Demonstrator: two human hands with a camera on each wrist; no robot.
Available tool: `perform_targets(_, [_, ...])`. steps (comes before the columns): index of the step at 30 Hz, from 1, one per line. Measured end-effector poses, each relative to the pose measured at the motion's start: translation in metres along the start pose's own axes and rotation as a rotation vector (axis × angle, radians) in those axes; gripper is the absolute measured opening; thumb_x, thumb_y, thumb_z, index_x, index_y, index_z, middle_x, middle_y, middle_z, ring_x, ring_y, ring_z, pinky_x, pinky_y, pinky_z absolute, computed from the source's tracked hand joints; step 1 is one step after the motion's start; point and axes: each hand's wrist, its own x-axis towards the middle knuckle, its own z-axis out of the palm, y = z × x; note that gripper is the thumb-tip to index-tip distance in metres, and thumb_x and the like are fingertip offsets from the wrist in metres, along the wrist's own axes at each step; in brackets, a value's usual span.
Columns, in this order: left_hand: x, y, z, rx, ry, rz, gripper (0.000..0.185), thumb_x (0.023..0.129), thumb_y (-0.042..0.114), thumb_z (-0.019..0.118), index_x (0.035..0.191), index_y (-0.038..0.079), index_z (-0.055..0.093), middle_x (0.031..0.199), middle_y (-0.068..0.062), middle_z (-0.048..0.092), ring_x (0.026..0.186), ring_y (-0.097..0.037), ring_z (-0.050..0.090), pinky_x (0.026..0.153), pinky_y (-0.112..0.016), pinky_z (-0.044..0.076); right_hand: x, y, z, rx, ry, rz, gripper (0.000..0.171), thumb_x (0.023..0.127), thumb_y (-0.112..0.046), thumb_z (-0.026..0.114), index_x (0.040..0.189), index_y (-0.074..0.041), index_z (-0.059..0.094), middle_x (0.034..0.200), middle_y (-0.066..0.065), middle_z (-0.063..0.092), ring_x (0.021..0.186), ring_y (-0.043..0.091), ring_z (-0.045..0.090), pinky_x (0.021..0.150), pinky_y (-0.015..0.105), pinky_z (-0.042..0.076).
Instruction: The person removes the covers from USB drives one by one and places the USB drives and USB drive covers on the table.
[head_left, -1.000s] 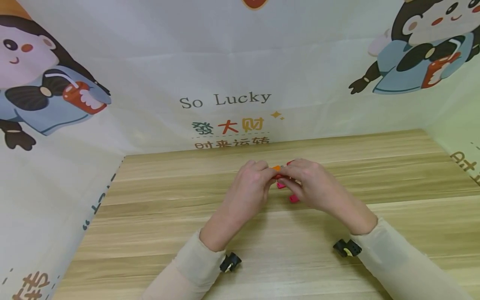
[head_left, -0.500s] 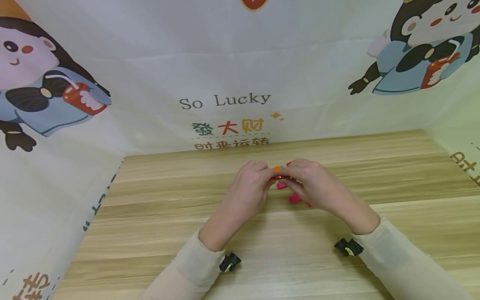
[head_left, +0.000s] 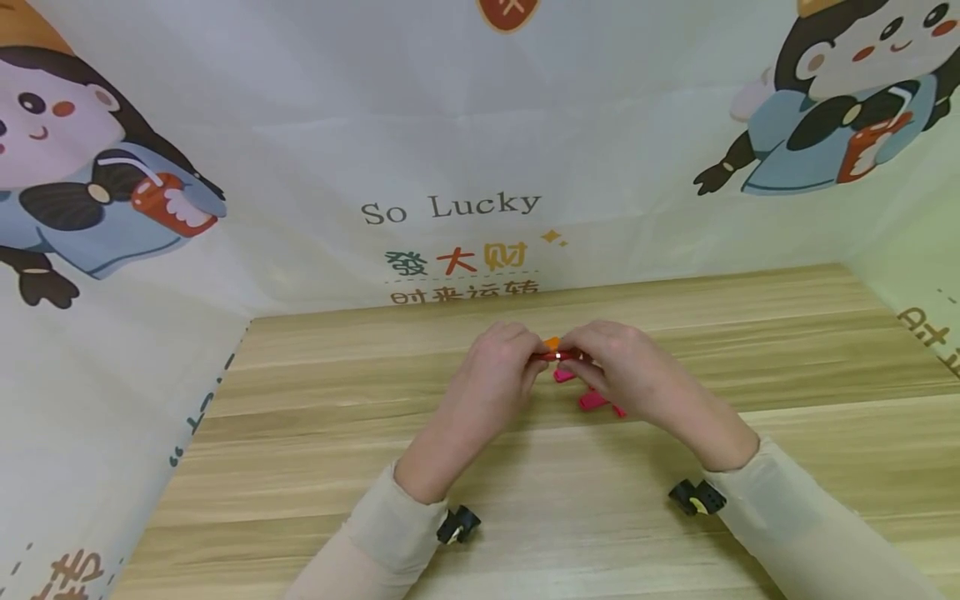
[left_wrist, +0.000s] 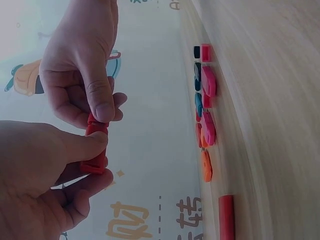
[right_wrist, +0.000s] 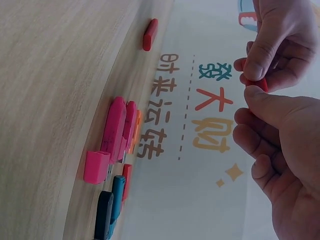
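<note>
Both hands meet above the wooden table point(head_left: 315, 433), held clear of its surface. The left hand point(head_left: 498, 367) and the right hand point(head_left: 626, 367) each pinch one end of a small red piece point(head_left: 557, 356) between thumb and fingertips; neither hand is nearer, since the piece spans the gap between them. Its long axis runs from one hand to the other, roughly level with the table edge. In the left wrist view the red piece point(left_wrist: 95, 147) shows as two red sections end to end, the left thumb pressing on the nearer one. In the right wrist view only a sliver of it point(right_wrist: 257, 84) shows between the fingertips.

A cluster of pink, orange and blue pieces point(right_wrist: 117, 150) lies on the table just below and beyond the hands, and a separate red bar point(left_wrist: 226, 217) lies apart from it.

Hidden: the join between the two sections, covered by thumbs; an orange bit point(head_left: 552, 342) just behind the fingertips cannot be identified.
</note>
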Motion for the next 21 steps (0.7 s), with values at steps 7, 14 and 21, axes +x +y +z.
perform_targets(7, [0.0003, -0.0013, 0.0003, -0.006, 0.010, -0.006, 0.005, 0.094, 0.004, 0.081, 0.097, 0.003, 0.077, 0.092, -0.004, 0.069, 0.087, -0.021, 0.064, 0.081, -0.033, 0.056, -0.0002, 0.0002, -0.0007, 0.000, 0.022, -0.018, 0.019, 0.087, 0.001, 0.086, 0.102, -0.004, 0.076, 0.094, 0.005, 0.076, 0.081, 0.017, 0.071, 0.072, 0.033, 0.061])
perform_targets(14, [0.0006, -0.0033, -0.0013, 0.012, 0.021, -0.011, 0.004, 0.094, 0.004, 0.081, 0.098, 0.004, 0.078, 0.093, -0.004, 0.070, 0.089, -0.023, 0.063, 0.084, -0.034, 0.055, -0.0002, 0.0010, -0.0020, -0.008, 0.018, -0.003, 0.019, 0.087, 0.003, 0.085, 0.101, -0.004, 0.076, 0.092, 0.005, 0.075, 0.079, 0.017, 0.070, 0.071, 0.034, 0.061])
perform_targets(21, [-0.0002, -0.0071, -0.0026, 0.031, 0.008, -0.039, 0.004, 0.096, 0.004, 0.079, 0.100, 0.005, 0.079, 0.096, -0.003, 0.070, 0.094, -0.023, 0.063, 0.089, -0.035, 0.054, -0.0004, 0.0008, -0.0054, -0.037, -0.007, 0.035, 0.013, 0.092, 0.000, 0.081, 0.103, -0.004, 0.076, 0.093, 0.005, 0.076, 0.081, 0.018, 0.070, 0.072, 0.035, 0.061])
